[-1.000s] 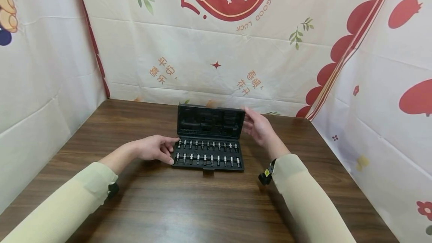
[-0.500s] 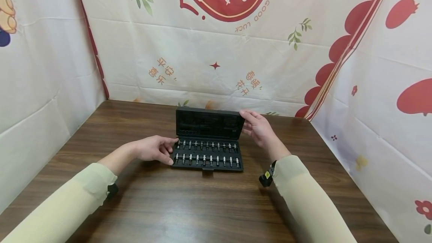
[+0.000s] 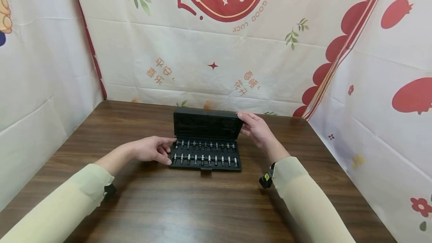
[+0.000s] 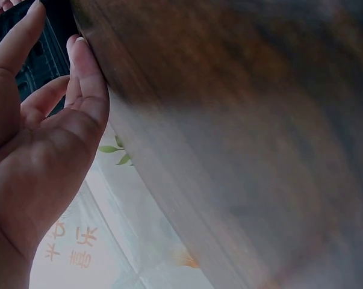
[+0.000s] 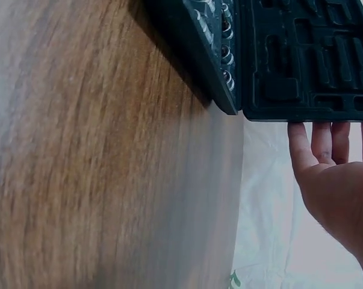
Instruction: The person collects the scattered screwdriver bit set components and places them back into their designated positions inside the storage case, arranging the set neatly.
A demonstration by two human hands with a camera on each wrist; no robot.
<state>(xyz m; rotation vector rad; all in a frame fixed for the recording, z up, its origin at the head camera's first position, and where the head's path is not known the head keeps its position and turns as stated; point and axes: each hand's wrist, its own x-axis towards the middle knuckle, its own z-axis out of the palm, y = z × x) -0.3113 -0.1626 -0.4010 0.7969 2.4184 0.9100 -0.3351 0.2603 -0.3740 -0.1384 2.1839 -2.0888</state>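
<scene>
A black case of socket bits lies on the table with its lid raised and leaning slightly forward. Two rows of silver bit sockets stand in its base. My left hand touches the base's left edge, index finger at the back and thumb at the front corner; the other fingers bend in loosely. At the lid's upper right corner, my right hand holds on, thumb on the top edge. In the right wrist view, its fingers reach the lid's side edge; their tips are partly hidden.
The brown wooden table extends in front of and beside the case. A printed cloth hangs behind the table, and more cloth lines both sides.
The lid has tipped a little forward, and more of its top edge shows. My right thumb now lies over that edge. The left hand stays at the base, and the view shifts slightly.
</scene>
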